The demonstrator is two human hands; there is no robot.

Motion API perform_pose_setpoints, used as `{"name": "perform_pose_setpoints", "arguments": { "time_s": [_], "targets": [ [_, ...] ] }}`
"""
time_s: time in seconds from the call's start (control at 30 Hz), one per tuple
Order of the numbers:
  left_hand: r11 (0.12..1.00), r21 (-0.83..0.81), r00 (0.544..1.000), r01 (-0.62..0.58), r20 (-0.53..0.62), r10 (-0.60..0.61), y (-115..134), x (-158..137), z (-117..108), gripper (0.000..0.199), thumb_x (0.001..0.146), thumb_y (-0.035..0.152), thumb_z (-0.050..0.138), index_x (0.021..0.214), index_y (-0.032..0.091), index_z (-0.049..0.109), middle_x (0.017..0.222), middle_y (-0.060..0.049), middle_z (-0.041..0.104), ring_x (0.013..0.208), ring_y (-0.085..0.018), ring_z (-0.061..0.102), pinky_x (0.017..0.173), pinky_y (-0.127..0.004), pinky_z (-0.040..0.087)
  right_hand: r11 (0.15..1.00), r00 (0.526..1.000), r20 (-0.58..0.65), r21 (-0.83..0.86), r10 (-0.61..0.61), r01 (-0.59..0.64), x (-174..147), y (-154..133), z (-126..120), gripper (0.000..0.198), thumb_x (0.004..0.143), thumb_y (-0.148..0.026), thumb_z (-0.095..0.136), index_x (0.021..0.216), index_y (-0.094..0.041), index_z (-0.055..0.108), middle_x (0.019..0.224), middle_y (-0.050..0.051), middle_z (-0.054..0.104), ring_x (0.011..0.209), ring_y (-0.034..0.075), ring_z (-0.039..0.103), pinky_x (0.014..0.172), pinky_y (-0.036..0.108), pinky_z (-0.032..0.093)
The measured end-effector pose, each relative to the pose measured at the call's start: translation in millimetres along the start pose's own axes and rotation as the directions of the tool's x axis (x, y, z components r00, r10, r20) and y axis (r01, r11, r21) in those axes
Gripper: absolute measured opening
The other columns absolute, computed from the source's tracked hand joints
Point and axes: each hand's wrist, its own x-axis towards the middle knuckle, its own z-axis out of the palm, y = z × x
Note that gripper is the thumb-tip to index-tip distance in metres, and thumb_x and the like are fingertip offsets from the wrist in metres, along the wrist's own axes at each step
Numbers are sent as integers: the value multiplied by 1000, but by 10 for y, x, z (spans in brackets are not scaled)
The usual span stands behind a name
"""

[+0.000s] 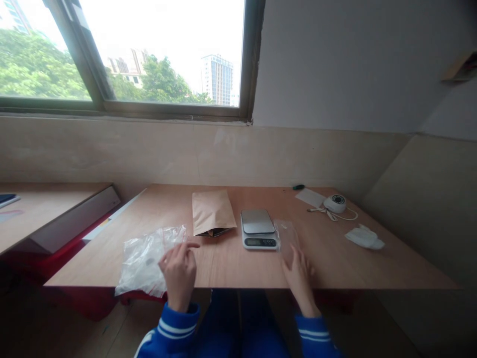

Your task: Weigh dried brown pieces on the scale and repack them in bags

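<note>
My left hand point(179, 268) hovers by the right edge of a large crumpled clear plastic bag point(139, 258), its index finger stretched to the right and no object visible in it. At the right, my right hand point(298, 268) has its thumb and fingers on the lower end of a small clear plastic bag point(286, 236). That bag lies against the right side of a white kitchen scale point(258, 228) with a metal plate and a small display. A brown kraft paper pouch point(213, 211) lies left of the scale, its dark mouth gaping towards me.
Towards the right back are a white dome camera point(335, 203) with a cable, a white card point(310, 198) and a small dark green object point(298, 187). A crumpled white plastic wrapper point(364, 237) lies near the right edge. Another table point(48, 209) stands at the left, below the window.
</note>
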Motion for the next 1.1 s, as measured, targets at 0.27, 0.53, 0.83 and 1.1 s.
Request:
{"name": "perform_pose_setpoints", "arguments": {
  "time_s": [0.27,0.53,0.83,1.1],
  "targets": [
    [951,309,961,24,255,-107,-1140,56,-68,39,89,27,35,118,26,61,137,-7,55,131,-28,42,107,-50,20,977,981,-138,184,137,-111,7,22,-186,48,86,-47,37,99,-13,69,99,19,70,96,36,60,91,55,33],
    [946,325,877,5,453,-160,-1069,460,408,43,90,21,32,125,18,57,140,-14,50,135,-32,37,106,-54,21,427,902,164,837,399,-341,-44,-439,-777,51,70,-61,63,94,-16,67,99,12,72,99,30,64,88,40,47],
    [969,228,988,92,101,-117,-764,481,119,45,91,28,32,130,13,47,142,-18,45,133,-27,39,109,-49,23,-77,863,467,884,192,-461,-270,-937,-1011,32,71,-46,73,88,-19,68,88,1,71,85,18,65,75,27,52],
    [928,344,888,146,368,-277,-1295,224,188,53,92,31,29,140,13,41,148,-16,39,138,-33,30,108,-52,27,-19,854,464,881,237,-473,-242,-896,-996,27,67,-44,73,75,-19,66,75,-1,67,72,15,63,65,24,51]
  ]
}}
